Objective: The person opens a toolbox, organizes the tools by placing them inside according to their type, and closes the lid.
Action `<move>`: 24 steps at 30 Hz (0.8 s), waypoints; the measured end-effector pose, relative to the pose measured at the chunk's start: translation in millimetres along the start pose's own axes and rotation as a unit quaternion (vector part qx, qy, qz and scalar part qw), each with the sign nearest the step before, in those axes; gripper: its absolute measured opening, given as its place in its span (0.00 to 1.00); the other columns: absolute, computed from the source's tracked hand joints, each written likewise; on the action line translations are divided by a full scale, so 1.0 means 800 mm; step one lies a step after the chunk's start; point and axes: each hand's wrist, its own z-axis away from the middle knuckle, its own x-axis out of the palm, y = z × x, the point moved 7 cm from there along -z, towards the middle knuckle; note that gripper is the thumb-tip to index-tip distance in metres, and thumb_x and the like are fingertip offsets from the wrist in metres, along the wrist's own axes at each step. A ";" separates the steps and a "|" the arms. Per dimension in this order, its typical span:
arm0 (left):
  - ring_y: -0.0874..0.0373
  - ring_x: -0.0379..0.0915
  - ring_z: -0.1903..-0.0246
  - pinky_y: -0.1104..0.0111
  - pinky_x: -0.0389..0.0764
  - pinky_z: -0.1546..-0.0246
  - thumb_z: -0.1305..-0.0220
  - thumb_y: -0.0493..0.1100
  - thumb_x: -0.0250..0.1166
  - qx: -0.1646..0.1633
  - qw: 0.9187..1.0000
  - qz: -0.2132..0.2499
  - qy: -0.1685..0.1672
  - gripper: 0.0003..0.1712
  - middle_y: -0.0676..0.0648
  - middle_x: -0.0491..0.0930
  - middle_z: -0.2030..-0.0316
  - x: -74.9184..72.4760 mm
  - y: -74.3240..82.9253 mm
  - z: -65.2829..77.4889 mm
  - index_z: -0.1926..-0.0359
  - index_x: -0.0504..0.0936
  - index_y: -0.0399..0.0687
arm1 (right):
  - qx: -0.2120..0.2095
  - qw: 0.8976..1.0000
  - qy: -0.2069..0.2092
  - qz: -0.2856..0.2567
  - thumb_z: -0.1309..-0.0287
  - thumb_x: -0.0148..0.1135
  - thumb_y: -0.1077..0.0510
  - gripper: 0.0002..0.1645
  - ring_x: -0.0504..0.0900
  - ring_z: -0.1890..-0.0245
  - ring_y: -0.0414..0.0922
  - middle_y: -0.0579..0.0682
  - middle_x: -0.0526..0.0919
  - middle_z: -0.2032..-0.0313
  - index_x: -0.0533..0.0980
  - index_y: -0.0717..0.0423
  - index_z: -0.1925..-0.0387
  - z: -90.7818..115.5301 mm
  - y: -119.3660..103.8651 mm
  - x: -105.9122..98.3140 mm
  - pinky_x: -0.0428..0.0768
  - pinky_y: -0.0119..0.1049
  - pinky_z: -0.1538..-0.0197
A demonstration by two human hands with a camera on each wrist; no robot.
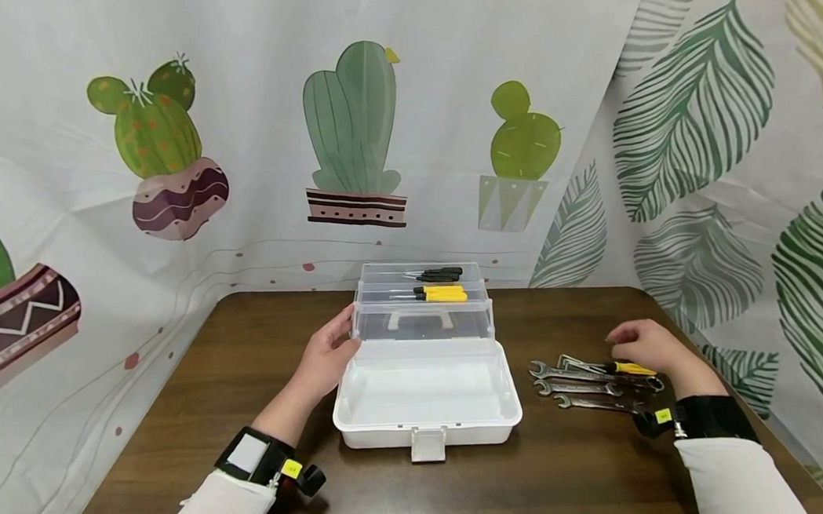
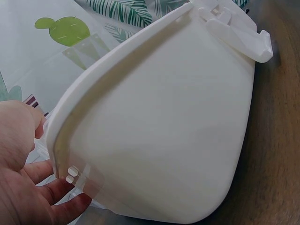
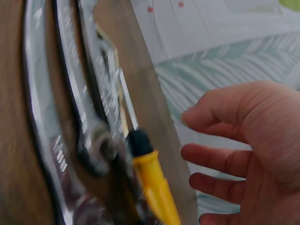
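Note:
A white toolbox stands with its clear lid raised; its lower bin is bare inside. My left hand holds the box at its rear left corner, by the hinge; the left wrist view shows the fingers against its outer side. Yellow-handled screwdrivers and black-handled ones lie in the raised clear trays. My right hand hovers at the right, bent fingers apart and holding nothing. Below it lie several wrenches, hex keys and a yellow-handled screwdriver.
The brown wooden table carries the box and tools. Behind it hangs a white cloth printed with cacti and leaves. A latch hangs from the box's front.

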 end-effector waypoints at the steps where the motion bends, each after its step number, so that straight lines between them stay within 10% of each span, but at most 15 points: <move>1: 0.37 0.73 0.34 0.52 0.82 0.42 0.24 0.38 0.56 0.001 1.000 -0.003 0.001 0.37 0.34 0.69 0.28 0.000 0.000 0.000 0.19 0.56 0.54 | 0.006 1.000 -0.003 0.002 0.40 0.66 0.60 0.18 0.83 0.57 0.54 0.66 0.86 0.55 0.83 0.68 0.53 0.003 0.005 0.002 0.80 0.42 0.60; 24: 0.36 0.72 0.32 0.46 0.77 0.36 0.24 0.39 0.56 -0.008 1.000 -0.010 0.005 0.37 0.34 0.68 0.27 -0.001 -0.004 0.000 0.19 0.58 0.56 | 0.039 0.999 0.012 0.031 0.47 0.65 0.60 0.09 0.78 0.68 0.45 0.54 0.86 0.67 0.83 0.61 0.65 0.017 0.032 0.023 0.74 0.40 0.64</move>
